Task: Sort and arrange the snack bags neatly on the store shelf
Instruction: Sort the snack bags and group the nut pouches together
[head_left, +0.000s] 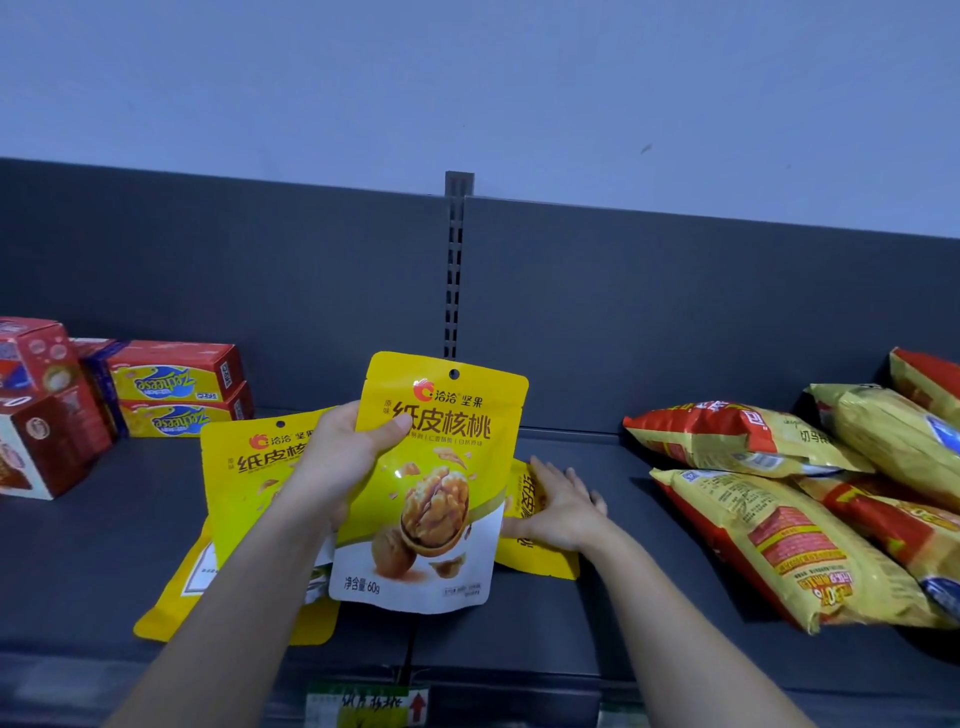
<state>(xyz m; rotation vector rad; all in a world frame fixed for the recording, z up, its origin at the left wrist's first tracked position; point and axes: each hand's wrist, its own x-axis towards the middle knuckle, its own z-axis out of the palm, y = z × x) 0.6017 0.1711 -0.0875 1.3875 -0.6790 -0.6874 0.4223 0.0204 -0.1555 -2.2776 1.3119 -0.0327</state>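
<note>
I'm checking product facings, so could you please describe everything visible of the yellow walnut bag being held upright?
The walnut bag is a glossy yellow pouch with a white bottom, a round hang hole on top, a red logo, dark Chinese lettering and a cracked-walnut picture. It is upright, facing the camera, above the shelf. The left hand grips its upper left edge, thumb on the front.

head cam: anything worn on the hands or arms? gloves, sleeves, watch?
Nothing worn that shows. The left hand and right hand are ungloved, no rings visible. The left forearm and right forearm are bare down to the frame edge: no sleeve, watch or band.
</note>
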